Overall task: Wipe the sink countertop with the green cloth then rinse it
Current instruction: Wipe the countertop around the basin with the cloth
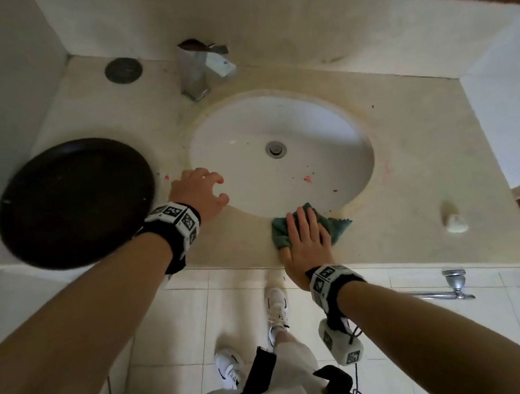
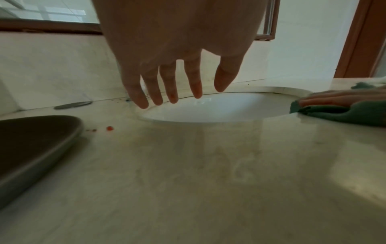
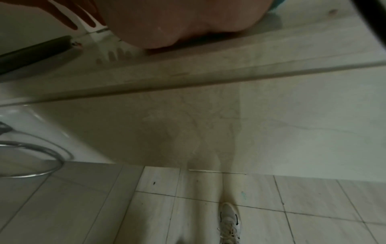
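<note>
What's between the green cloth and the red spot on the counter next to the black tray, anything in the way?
Only the left hand. It hovers, fingers spread, over the basin's left edge, roughly between the green cloth under the right hand and the red spot beside the black tray. The front countertop strip looks bare.

Both hands [image 1: 306, 240] flat, fingers extended

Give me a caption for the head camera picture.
Right hand presses green cloth flat on countertop beside sink.
</note>
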A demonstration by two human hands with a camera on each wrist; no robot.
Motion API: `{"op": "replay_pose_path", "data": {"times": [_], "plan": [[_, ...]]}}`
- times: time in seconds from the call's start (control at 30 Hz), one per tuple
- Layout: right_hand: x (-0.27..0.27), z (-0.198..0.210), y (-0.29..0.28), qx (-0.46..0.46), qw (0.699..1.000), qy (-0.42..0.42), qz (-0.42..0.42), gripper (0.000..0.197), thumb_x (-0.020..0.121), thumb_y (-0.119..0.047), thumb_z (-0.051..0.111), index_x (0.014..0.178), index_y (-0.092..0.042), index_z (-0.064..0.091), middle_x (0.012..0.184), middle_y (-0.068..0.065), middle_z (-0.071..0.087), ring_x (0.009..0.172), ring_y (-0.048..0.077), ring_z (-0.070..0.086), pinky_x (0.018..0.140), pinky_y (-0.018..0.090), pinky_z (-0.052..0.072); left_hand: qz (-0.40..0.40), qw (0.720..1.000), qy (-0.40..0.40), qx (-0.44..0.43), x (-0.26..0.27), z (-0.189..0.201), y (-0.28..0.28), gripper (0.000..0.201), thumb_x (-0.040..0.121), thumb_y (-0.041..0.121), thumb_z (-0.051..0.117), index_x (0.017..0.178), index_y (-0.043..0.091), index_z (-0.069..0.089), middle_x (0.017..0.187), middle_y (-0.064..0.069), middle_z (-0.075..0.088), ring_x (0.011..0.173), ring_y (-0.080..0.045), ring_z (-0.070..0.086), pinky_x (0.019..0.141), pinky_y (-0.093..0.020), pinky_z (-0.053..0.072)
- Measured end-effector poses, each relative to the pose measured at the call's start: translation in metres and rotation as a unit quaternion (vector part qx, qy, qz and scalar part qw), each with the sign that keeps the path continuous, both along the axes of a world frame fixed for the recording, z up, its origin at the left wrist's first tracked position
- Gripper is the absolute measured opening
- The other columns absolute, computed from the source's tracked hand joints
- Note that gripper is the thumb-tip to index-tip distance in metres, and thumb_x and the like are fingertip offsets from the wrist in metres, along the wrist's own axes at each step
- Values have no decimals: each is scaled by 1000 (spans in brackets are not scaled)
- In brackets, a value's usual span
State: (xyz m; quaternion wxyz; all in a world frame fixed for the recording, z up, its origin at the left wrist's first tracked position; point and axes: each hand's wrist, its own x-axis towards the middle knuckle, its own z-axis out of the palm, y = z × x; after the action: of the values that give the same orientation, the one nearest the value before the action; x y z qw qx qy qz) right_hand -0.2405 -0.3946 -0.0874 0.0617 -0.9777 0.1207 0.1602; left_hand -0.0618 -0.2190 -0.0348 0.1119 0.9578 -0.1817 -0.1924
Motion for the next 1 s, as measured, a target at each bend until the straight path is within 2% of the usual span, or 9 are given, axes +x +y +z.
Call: {"op": "replay_pose_path", "data": {"times": [0.23, 0.5, 0.6, 0.7, 0.73, 0.83, 1.0], "plan": [[51, -1, 56, 22, 990, 8, 136, 77, 84, -47, 3, 154, -16, -4, 162, 7, -10, 149, 26, -9, 119, 42, 1, 59, 998, -20, 15, 19, 8, 60, 47, 88, 43, 53, 133, 30, 47, 151, -1, 33, 139, -28, 27, 108, -47, 27], [111, -2, 106, 49, 951, 28, 302, 74, 85, -47, 4, 154, -22, -4, 163, 1, -9, 149, 24, -11, 119, 42, -2, 151, 988, -22, 32, 43, 14, 109, 55, 89, 44, 52, 140, 32, 37, 154, -3, 28, 141, -30, 24, 108, -53, 30], [137, -5, 117, 45, 938, 34, 342, 78, 81, -46, 6, 155, -20, 7, 163, 3, 1, 150, 26, -1, 118, 44, 10, 176, 984, -13, 29, 51, 14, 118, 56, 89, 45, 53, 141, 33, 36, 154, -3, 28, 141, -30, 24, 107, -54, 30], [164, -3, 126, 40, 936, 26, 350, 72, 85, -43, 22, 152, -17, 26, 161, 5, 20, 148, 26, 19, 115, 44, 27, 199, 980, -14, 22, 56, 14, 124, 56, 88, 44, 54, 140, 33, 37, 154, -2, 29, 141, -29, 24, 107, -54, 30], [174, -3, 128, 34, 933, 18, 359, 68, 88, -42, 27, 152, -17, 26, 161, 5, 19, 148, 25, 17, 116, 44, 26, 206, 978, -15, 20, 57, 14, 125, 56, 88, 44, 54, 140, 33, 38, 153, -2, 29, 141, -29, 25, 106, -55, 30], [199, -3, 130, 24, 921, 36, 388, 66, 97, -41, 30, 155, -18, 7, 163, 3, -4, 150, 22, -6, 119, 41, 5, 218, 976, -12, 16, 61, 13, 129, 55, 88, 43, 54, 140, 32, 37, 154, -3, 28, 142, -28, 23, 107, -56, 29], [227, -3, 128, 10, 922, 33, 385, 66, 98, -41, 27, 154, -19, 2, 163, 0, -11, 149, 21, -12, 119, 41, 2, 231, 973, -3, 13, 62, 9, 131, 55, 88, 42, 54, 140, 31, 38, 153, -3, 29, 142, -28, 23, 107, -55, 29]]}}
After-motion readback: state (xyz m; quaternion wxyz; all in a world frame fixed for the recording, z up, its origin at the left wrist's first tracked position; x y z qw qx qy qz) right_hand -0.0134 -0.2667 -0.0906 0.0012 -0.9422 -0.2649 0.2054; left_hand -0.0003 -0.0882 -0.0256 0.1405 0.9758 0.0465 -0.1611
